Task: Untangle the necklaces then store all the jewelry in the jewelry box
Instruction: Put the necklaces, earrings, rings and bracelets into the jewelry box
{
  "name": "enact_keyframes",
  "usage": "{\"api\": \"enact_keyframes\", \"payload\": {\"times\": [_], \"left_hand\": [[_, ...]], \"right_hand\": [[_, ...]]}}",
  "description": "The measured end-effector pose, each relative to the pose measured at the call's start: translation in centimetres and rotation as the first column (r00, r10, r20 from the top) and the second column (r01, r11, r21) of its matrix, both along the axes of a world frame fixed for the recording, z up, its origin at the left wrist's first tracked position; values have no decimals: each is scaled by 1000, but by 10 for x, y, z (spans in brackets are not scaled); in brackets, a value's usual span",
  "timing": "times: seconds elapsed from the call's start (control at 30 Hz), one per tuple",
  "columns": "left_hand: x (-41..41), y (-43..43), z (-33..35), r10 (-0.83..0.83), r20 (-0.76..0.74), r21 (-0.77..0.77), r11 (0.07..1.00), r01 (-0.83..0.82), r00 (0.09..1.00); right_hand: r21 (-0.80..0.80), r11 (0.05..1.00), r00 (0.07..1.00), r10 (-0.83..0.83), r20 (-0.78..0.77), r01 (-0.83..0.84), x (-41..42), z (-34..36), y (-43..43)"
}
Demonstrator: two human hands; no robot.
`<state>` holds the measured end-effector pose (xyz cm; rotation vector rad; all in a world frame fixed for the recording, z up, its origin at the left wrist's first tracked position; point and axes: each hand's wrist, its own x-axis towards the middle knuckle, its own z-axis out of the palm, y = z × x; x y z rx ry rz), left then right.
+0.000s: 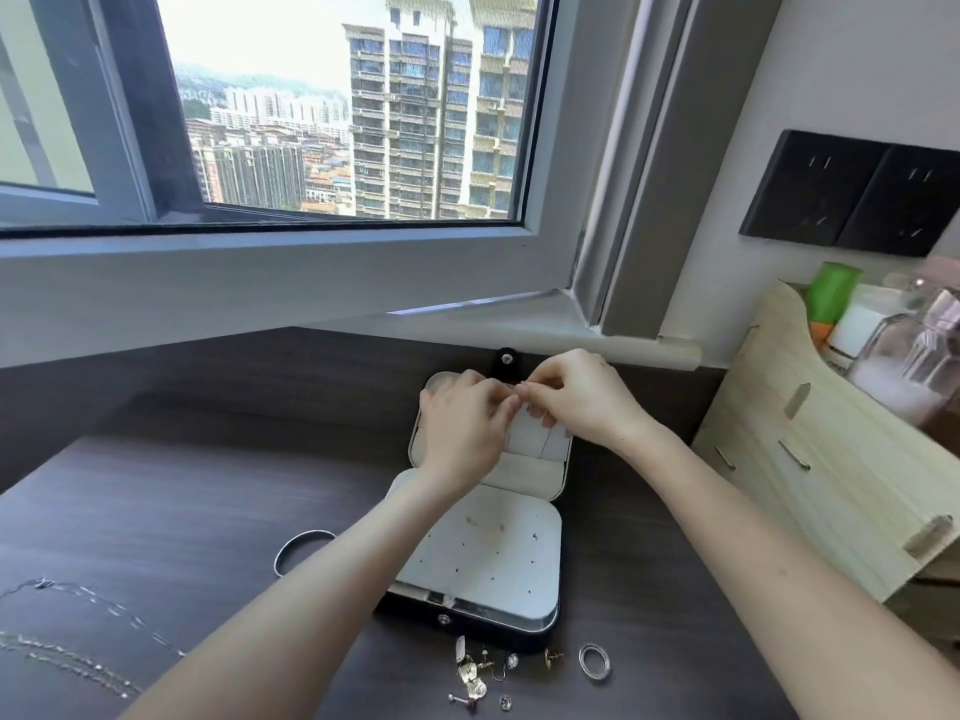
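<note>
An open jewelry box [483, 558] with white lining lies on the dark desk. Its near panel has small holes for earrings. Over the far half, my left hand [462, 423] and my right hand [576, 397] meet fingertip to fingertip and pinch a thin necklace chain [543, 439] that hangs down over the lining. A silver bangle [296, 550] lies left of the box. More necklaces [78, 636] are spread at the desk's left front. Several earrings [478, 672] and a ring [595, 662] lie in front of the box.
A light wooden organizer [810, 449] with bottles and a green-capped tube stands at the right. The window sill and frame [311, 283] run behind the desk. Black wall sockets [852, 192] sit on the right wall.
</note>
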<state>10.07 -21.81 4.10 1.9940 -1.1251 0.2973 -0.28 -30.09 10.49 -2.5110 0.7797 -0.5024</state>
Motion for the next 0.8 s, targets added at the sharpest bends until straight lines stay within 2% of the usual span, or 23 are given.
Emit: {"api": "enact_keyframes", "payload": {"times": [0.1, 0.17, 0.27, 0.37, 0.63, 0.8], "left_hand": [[3, -2, 0, 42, -57, 3, 999, -42, 997], [1, -5, 1, 95, 19, 18, 995, -95, 995], [-6, -11, 3, 160, 161, 36, 985, -167, 974], [-12, -16, 8, 252, 201, 50, 963, -266, 947], [-13, -17, 10, 294, 168, 101, 944, -313, 941], [-9, -11, 12, 229, 266, 334, 889, -313, 936]], "right_hand": [[-26, 993, 992, -109, 62, 111, -4, -7, -4], [-68, 975, 973, -206, 101, 214, -5, -16, -2], [-220, 915, 939, -313, 140, 338, -2, -31, 6], [-304, 865, 916, -370, 153, 400, 3, -37, 12], [-355, 836, 905, -416, 86, 418, 11, -41, 19], [-399, 853, 922, -385, -43, 337, 8, -44, 24]]}}
